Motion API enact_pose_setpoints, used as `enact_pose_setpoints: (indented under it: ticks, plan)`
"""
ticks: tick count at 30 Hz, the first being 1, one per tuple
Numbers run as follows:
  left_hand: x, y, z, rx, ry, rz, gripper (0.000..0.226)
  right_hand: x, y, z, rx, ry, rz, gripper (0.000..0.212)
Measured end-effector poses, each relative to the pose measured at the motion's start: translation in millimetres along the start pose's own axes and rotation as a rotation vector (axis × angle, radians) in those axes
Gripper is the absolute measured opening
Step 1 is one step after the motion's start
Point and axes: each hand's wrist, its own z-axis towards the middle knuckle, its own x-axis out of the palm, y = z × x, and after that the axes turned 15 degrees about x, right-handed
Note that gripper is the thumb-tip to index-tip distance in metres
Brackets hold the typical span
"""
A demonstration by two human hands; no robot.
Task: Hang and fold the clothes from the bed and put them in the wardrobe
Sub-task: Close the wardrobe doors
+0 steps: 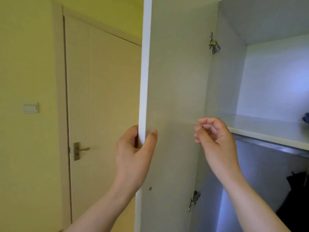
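Observation:
The wardrobe door (175,81) stands open, its white edge toward me. My left hand (133,153) grips that edge, thumb on the inner face and fingers behind it. My right hand (215,139) hovers in front of the door's inner face near the shelf (267,129), fingers loosely curled and holding nothing. A dark garment (296,195) hangs low inside the wardrobe at the right. A bit of blue cloth (306,117) lies on the shelf at the frame's right edge. The bed is out of view.
A hanging rail (274,148) runs under the shelf. Two metal hinges (213,43) fix the door to the cabinet. A closed room door with a brass handle (82,149) and a light switch (31,108) are on the yellow wall to the left.

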Motion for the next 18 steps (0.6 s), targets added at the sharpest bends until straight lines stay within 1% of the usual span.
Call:
enact_pose_setpoints:
  ticks: [3, 4, 6, 7, 12, 15, 17, 18]
  plan:
    - [9.9, -19.0, -16.6, 0.021, 0.081, -0.128, 0.039, -22.9, 7.1, -10.0, -0.026, -0.049, -0.029, 0.027]
    - [13.8, -25.8, -21.0, 0.018, 0.119, -0.183, 0.034, -31.3, 9.9, -13.0, -0.038, -0.07, -0.042, 0.027]
    - [22.6, -38.1, -29.8, -0.002, 0.181, -0.301, 0.014, -49.9, 13.5, -21.3, -0.047, -0.118, -0.062, 0.027]
    - [27.0, -43.4, -34.3, -0.014, 0.199, -0.338, 0.01, -60.1, 14.1, -26.9, -0.045, -0.142, -0.069, 0.027]
    - [57.1, -56.9, -56.3, -0.079, 0.257, -0.414, 0.044, -115.7, 18.6, -56.0, -0.004, -0.27, -0.175, 0.021]
    - [81.6, -62.7, -70.5, -0.101, 0.323, -0.45, 0.066, -147.9, 27.8, -71.9, 0.016, -0.378, -0.252, 0.012]
    - [98.2, -66.6, -80.2, -0.078, 0.379, -0.464, 0.071, -166.9, 33.1, -83.2, 0.028, -0.439, -0.294, 0.01]
    - [107.6, -68.1, -85.4, -0.051, 0.426, -0.47, 0.069, -176.3, 35.9, -89.3, 0.033, -0.468, -0.317, 0.011]
